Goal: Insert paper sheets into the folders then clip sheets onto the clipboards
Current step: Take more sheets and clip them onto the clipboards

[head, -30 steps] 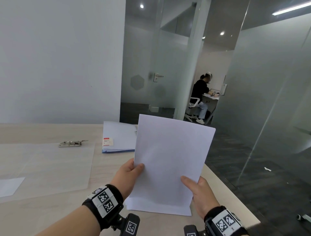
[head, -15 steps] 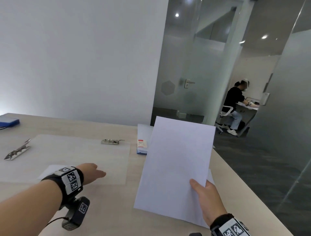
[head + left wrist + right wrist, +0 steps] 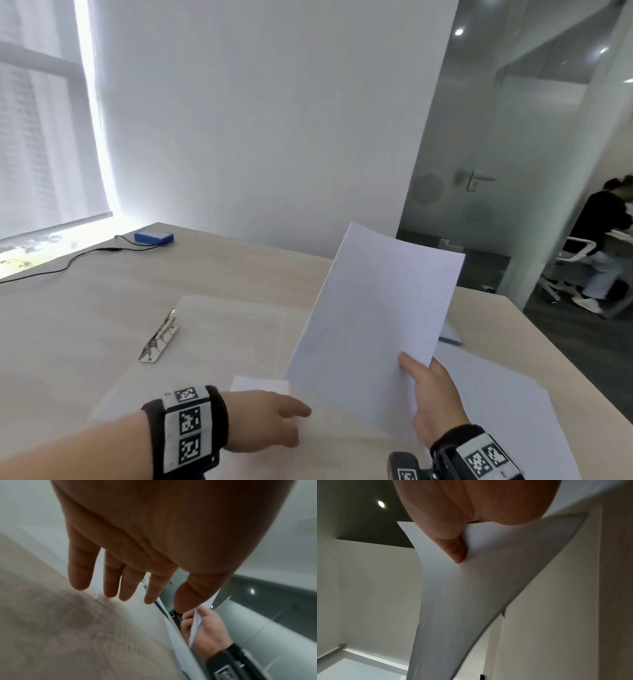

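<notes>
My right hand [image 3: 423, 380] pinches the lower right edge of a few white paper sheets [image 3: 373, 325] and holds them upright and tilted above the table. In the right wrist view the thumb [image 3: 456, 550] presses on the sheets [image 3: 462, 595]. My left hand [image 3: 291, 425] hovers palm down, holding nothing, just left of the sheets' bottom edge, with straight fingers [image 3: 80, 574]. It is over a translucent clipboard [image 3: 222, 325] that has a metal clip [image 3: 159, 337] at its left end. A small white slip [image 3: 260, 383] lies by the hand.
More white sheets [image 3: 496, 411] lie on the table at the right, near a blue-edged folder [image 3: 448, 337]. A blue device [image 3: 153, 237] with a black cable sits at the far left by the window. The table's right edge [image 3: 534, 329] drops to the floor; a person [image 3: 603, 240] sits beyond.
My left hand let go of the sheets, swung out left, then came back right under their lower edge. The right hand alone carried the sheets left over the clipboard. The view turned left.
</notes>
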Available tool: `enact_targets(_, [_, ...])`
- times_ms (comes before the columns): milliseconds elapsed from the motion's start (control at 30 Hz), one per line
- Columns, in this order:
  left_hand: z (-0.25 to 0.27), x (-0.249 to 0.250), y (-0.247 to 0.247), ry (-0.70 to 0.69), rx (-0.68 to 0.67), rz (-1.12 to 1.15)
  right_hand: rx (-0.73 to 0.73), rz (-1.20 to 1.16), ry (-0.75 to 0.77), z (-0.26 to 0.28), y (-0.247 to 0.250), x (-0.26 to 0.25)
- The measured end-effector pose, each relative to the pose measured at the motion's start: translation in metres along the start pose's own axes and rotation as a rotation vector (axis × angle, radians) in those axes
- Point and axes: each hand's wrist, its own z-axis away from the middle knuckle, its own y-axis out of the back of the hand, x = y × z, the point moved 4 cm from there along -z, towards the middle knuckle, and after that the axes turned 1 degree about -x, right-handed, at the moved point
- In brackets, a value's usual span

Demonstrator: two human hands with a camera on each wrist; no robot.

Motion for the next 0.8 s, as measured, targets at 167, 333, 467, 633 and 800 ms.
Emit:
enact_targets(167, [0.029,-0.044,0.036,-0.002,0.175,0.541,-0.052,0.045,-0.077,-0.007,-0.044,0.020])
enact_targets(333, [0.044,-0.141,0.085,0.169,0.709,0.644,-0.148,0.175,-0.198,-0.008,-0.095,0.045])
enact_targets(467, [0.041,-0.199,0.096,0.321,0.731,0.618,-0.234,0.278,-0.281,-0.004,-0.140,0.057])
enact_targets(633, [0.020,-0.236,0.087,0.453,0.555,0.426,-0.302,0.360,-0.327,0.000,-0.187,0.063])
enact_targets(800, [0.020,-0.240,0.079,0.462,0.418,0.255,-0.333,0.410,-0.343,0.000,-0.216,0.068])
